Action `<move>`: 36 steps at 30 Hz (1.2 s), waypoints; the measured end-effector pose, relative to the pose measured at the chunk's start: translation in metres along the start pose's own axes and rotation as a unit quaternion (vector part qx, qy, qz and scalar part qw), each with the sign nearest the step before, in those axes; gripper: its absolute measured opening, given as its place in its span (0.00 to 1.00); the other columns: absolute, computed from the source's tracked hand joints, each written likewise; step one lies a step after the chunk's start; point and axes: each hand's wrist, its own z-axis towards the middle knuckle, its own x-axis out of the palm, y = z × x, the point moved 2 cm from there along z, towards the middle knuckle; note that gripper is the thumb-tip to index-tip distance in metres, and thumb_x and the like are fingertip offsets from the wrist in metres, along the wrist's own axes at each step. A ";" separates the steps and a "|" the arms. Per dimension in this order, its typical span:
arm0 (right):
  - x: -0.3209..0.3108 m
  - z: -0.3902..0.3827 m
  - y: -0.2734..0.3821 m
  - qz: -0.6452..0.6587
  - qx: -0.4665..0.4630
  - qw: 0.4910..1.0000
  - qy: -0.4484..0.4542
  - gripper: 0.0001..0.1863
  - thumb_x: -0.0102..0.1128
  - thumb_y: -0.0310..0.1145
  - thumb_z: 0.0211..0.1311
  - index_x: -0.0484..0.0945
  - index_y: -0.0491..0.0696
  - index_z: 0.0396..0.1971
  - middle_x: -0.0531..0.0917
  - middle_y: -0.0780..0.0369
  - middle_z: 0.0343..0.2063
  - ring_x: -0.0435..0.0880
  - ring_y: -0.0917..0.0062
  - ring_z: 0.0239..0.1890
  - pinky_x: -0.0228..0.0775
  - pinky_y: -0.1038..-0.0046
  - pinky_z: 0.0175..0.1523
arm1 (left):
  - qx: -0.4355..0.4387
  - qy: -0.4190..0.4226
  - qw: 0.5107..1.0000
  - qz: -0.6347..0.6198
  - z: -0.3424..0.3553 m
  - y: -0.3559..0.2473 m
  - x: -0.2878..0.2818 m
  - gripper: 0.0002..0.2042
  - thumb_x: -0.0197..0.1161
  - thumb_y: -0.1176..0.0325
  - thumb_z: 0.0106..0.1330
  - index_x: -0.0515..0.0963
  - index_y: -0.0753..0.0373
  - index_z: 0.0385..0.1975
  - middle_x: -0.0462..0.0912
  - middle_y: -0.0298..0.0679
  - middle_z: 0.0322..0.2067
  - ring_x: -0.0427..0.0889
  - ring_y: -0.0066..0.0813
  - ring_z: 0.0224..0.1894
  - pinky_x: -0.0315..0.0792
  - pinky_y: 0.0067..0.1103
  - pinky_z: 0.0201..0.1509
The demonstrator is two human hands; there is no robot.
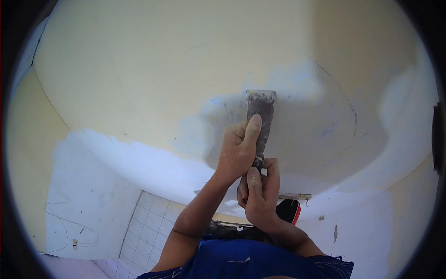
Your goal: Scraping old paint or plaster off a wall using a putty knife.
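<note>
Both hands grip one scraper (265, 107), a wide dark blade smeared with pale residue along its upper edge. My left hand (238, 146) is closed around the blade's lower part, its thumb lying along the face. Just below, my right hand (261, 193) wraps the dark handle, thumb pressed on it. The blade's top edge meets or nearly meets the cream wall (139, 79), at a patch where the paint looks pale and scuffed; I cannot tell if it touches. Pale dust coats the fingers.
White paint or filler (121, 156) covers the wall's lower band. At lower left are white tiles (147, 216) and a socket with a loose cable (75, 243). A small rail with hooks (297, 196) and a red and black item (290, 209) show behind my right arm. A dark object (438, 139) stands at the right edge.
</note>
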 end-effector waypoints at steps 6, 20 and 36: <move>0.005 0.013 0.020 -0.020 -0.015 1.000 0.015 0.06 0.40 0.31 0.75 0.54 0.46 0.40 0.68 0.68 0.13 0.62 0.91 0.12 0.52 0.85 0.16 | 0.016 0.021 0.999 -0.026 0.014 -0.024 0.004 0.21 0.51 0.55 0.74 0.69 0.58 0.17 0.67 0.25 0.13 0.65 0.11 0.13 0.58 0.15 0.15; 0.006 0.006 0.022 -0.006 -0.009 1.000 0.013 0.06 0.39 0.29 0.74 0.55 0.46 0.40 0.67 0.68 0.13 0.61 0.91 0.11 0.53 0.85 0.16 | -0.006 0.027 0.998 -0.048 0.010 -0.024 0.009 0.20 0.51 0.56 0.74 0.69 0.57 0.17 0.67 0.25 0.13 0.64 0.10 0.12 0.58 0.14 0.14; -0.003 0.004 0.011 -0.016 -0.020 1.000 0.003 0.06 0.39 0.30 0.74 0.54 0.46 0.39 0.67 0.68 0.13 0.62 0.91 0.12 0.52 0.85 0.16 | 0.015 -0.002 0.999 0.042 0.006 -0.012 0.009 0.21 0.50 0.57 0.75 0.68 0.56 0.16 0.66 0.24 0.12 0.64 0.10 0.12 0.58 0.15 0.14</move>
